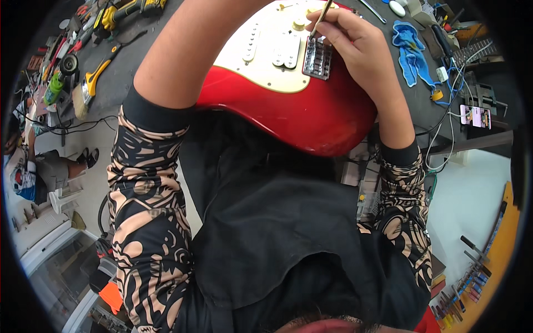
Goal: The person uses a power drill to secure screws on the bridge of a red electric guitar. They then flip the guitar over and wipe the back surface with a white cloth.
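A red electric guitar point(311, 125) with a cream pickguard point(266, 72) lies in front of me, its upper part cut off by the top edge. My right hand point(352, 41) pinches a slim, brown-handled tool point(323, 15) that looks like a fine brush. Its dark tip points down at the far end of the metal bridge point(317, 60), close to or touching it. White pickups point(286, 53) and cream knobs point(300, 22) sit on the pickguard. My left forearm point(189, 50) reaches across the guitar's left side and out past the top edge, so that hand is hidden.
On the dark workbench at left lie a yellow-handled brush point(99, 75), a yellow power tool point(127, 12) and a green bottle point(54, 89). At right are a blue cloth point(410, 53), cables, a lit phone point(475, 116) and a tool rack point(472, 272). Another person point(53, 172) is at far left.
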Tool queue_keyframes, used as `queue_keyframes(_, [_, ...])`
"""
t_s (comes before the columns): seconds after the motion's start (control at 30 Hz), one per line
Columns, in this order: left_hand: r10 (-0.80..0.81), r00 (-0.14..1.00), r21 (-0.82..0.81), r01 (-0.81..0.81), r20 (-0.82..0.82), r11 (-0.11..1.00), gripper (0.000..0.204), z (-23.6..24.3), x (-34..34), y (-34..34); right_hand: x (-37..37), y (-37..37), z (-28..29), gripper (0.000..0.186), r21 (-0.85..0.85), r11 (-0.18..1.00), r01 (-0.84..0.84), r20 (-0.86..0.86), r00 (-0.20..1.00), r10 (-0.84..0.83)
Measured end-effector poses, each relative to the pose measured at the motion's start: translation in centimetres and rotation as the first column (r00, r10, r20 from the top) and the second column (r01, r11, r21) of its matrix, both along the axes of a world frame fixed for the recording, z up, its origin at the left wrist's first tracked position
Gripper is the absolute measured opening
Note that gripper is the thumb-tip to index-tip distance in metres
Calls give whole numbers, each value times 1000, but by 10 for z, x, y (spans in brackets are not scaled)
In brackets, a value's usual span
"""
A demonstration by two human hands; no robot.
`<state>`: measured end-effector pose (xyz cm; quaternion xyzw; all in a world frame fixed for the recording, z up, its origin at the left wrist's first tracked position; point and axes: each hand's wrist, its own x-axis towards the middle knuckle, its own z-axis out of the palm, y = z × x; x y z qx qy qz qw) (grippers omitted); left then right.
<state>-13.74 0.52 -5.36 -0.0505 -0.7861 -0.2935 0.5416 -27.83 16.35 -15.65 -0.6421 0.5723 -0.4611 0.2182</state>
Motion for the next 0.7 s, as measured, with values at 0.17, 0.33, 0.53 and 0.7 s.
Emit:
queue_keyframes(0.17, [81,997,-34,-81,8,996,44,-12,5,13,19,5,25,15,-6,995,95,-84,992,-95])
queue_keyframes(0.33, [154,988,-96,-153,2,984,44,-13,4,24,23,10,37,13,-80,995,53,-192,979,-68])
queue_keyframes(0.53, [234,972,-167,-234,-16,958,45,-9,7,35,13,2,22,12,-24,1000,12,-83,996,-14])
queue_keyframes(0.7, [204,979,-84,-201,24,976,42,2,26,50,-8,7,50,30,-102,993,53,39,998,-49])
